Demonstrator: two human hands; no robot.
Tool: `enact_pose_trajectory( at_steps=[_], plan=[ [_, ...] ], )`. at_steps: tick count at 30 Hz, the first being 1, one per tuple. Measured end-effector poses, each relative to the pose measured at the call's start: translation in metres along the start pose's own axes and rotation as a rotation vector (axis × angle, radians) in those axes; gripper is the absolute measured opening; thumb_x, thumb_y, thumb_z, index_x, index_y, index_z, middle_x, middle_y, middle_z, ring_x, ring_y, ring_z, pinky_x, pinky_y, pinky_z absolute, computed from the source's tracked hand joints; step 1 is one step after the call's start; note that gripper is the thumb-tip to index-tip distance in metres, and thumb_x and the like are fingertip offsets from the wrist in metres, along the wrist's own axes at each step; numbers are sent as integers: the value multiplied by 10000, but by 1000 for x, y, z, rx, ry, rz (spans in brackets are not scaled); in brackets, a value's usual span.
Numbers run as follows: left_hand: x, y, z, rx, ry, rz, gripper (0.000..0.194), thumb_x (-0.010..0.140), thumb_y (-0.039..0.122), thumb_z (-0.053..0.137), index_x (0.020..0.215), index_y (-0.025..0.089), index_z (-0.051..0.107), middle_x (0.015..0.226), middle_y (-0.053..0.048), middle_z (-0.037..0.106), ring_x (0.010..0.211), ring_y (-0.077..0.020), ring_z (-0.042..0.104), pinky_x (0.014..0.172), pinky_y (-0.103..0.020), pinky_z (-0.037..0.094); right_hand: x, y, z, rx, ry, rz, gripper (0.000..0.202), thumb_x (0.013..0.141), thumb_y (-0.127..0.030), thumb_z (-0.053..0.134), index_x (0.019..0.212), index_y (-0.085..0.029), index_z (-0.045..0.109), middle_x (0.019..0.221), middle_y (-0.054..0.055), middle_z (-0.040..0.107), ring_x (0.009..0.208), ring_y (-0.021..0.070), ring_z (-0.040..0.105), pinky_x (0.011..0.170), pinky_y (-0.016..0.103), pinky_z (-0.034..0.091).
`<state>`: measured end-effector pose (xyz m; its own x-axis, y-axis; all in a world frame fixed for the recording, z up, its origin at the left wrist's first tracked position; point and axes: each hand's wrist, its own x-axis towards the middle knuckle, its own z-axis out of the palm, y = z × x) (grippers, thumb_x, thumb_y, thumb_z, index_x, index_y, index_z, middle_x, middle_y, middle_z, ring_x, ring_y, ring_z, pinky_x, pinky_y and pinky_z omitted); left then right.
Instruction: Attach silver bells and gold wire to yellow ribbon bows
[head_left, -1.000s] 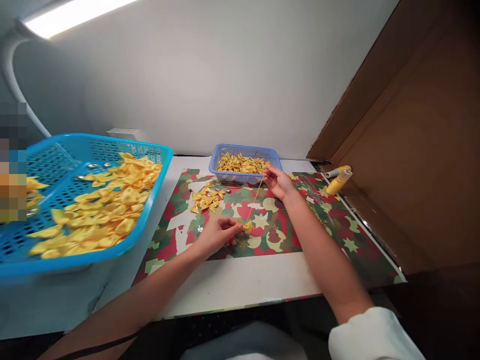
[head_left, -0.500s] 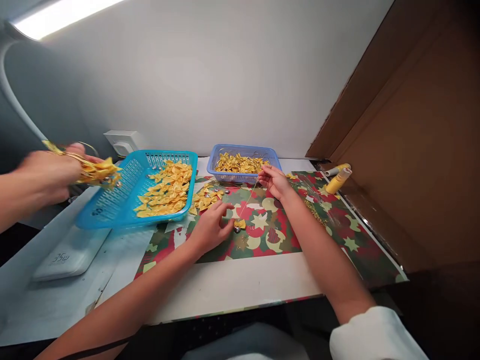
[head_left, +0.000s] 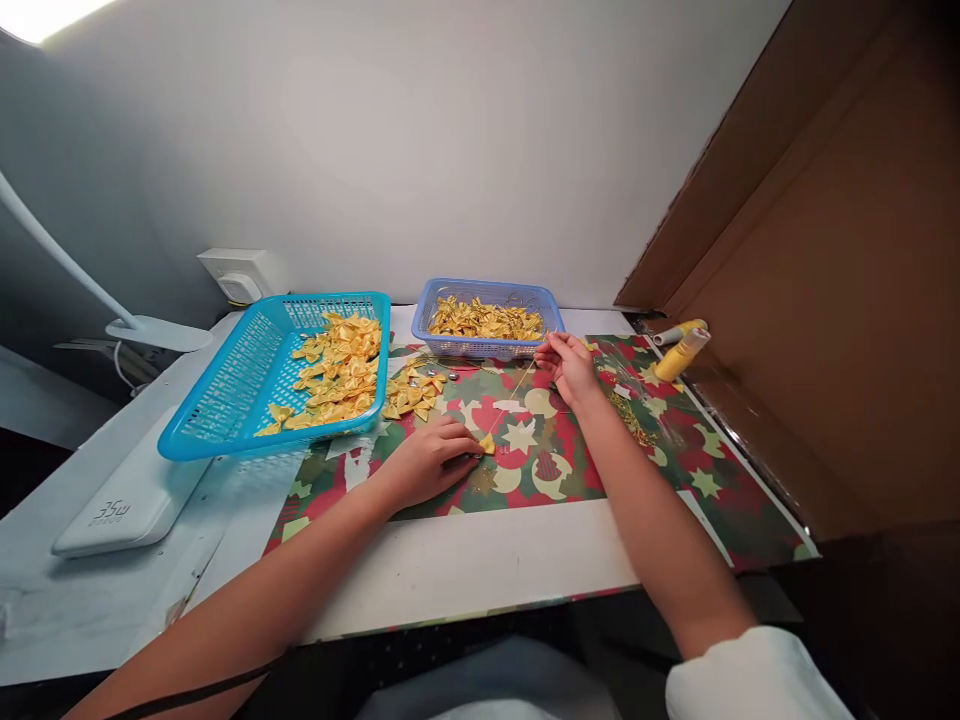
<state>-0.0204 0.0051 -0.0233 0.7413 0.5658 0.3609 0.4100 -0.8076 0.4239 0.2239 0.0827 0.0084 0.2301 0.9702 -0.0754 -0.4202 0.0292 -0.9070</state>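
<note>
My left hand [head_left: 429, 462] rests low over the patterned sheet [head_left: 555, 430], its fingertips closed on the left edge of a small yellow bow [head_left: 487, 444]. A thin gold thread [head_left: 517, 388] runs from that bow up to my right hand [head_left: 568, 366], which pinches its upper end in front of the blue-violet basket [head_left: 491, 347]. That basket holds many gold bows with cords. Loose yellow bows [head_left: 409, 396] and a few silver bells [head_left: 453, 376] lie between the baskets.
A bright blue basket [head_left: 225, 400] of yellow bows stands at the left, partly over a white power bank [head_left: 124, 505]. A yellow bottle [head_left: 679, 356] and gold cords [head_left: 632, 418] lie at the right. Behind are a white socket box [head_left: 244, 275] and cardboard wall [head_left: 817, 300].
Another person's hand with a bunch of bows has left the view at the left. My left hand has closed onto the bow. My right hand has moved slightly right, still pinching the thread.
</note>
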Motion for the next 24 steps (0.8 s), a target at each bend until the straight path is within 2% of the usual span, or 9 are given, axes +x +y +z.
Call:
enact_pose_trajectory(
  at_steps=[2, 4, 7, 10, 12, 14, 16, 19, 24],
  plan=[
    [0, 2, -1, -23, 3, 28, 188, 923, 219, 493, 951, 189, 677, 888, -66, 699, 812, -175, 584, 726, -285, 461, 1, 0, -2, -4, 10, -8, 149, 863, -165, 595, 731, -185, 527, 535, -62, 637, 460, 50, 601, 471, 114, 506],
    [-1, 7, -3, -77, 30, -11, 193, 924, 248, 494, 928, 182, 675, 823, -61, 689, 765, -168, 583, 695, -276, 456, 1, 1, -3, -7, 14, -12, 154, 848, -181, 624, 730, -188, 525, 535, -66, 635, 459, 48, 602, 471, 109, 503],
    [1, 16, -6, -287, 107, -239, 220, 917, 324, 493, 906, 179, 658, 776, -42, 666, 696, -150, 578, 637, -253, 447, -1, 2, -3, -16, -2, -5, 161, 831, -198, 653, 730, -189, 528, 542, -64, 637, 457, 50, 603, 469, 113, 504],
    [4, 22, -8, -625, 153, -511, 301, 879, 458, 507, 882, 180, 623, 742, -13, 628, 625, -131, 557, 578, -234, 446, -3, 4, -2, -30, -29, 19, 158, 821, -212, 668, 738, -189, 536, 551, -56, 647, 462, 60, 614, 465, 126, 511],
    [6, 24, -8, -821, 164, -624, 364, 823, 536, 547, 866, 178, 601, 689, 10, 582, 574, -115, 527, 549, -227, 440, -3, 6, -1, -43, -39, 38, 164, 813, -221, 679, 741, -191, 535, 545, -56, 645, 462, 65, 618, 461, 129, 510],
    [7, 24, -8, -924, 145, -699, 395, 777, 561, 590, 858, 175, 590, 637, 30, 545, 529, -99, 501, 516, -215, 418, -3, 9, -1, -56, -39, 57, 168, 812, -221, 680, 741, -190, 531, 539, -56, 641, 457, 65, 616, 452, 124, 500],
    [8, 22, -8, -921, 87, -746, 386, 778, 548, 595, 856, 171, 592, 563, 47, 505, 479, -89, 475, 467, -195, 369, -3, 11, -1, -68, -36, 74, 167, 817, -213, 672, 737, -188, 528, 536, -54, 640, 452, 63, 613, 444, 118, 490],
    [7, 21, -10, -769, -11, -724, 343, 827, 493, 552, 860, 159, 623, 495, 54, 477, 423, -81, 441, 436, -191, 321, -4, 13, 0, -86, -34, 97, 166, 824, -198, 661, 731, -185, 525, 528, -50, 639, 443, 64, 607, 440, 121, 488],
    [6, 18, -11, -501, -43, -610, 307, 874, 418, 510, 884, 162, 678, 569, 14, 573, 443, -91, 453, 450, -209, 333, -6, 14, 3, -106, -35, 114, 156, 850, -165, 614, 724, -180, 523, 517, -48, 636, 417, 62, 580, 429, 134, 489]
  ],
)
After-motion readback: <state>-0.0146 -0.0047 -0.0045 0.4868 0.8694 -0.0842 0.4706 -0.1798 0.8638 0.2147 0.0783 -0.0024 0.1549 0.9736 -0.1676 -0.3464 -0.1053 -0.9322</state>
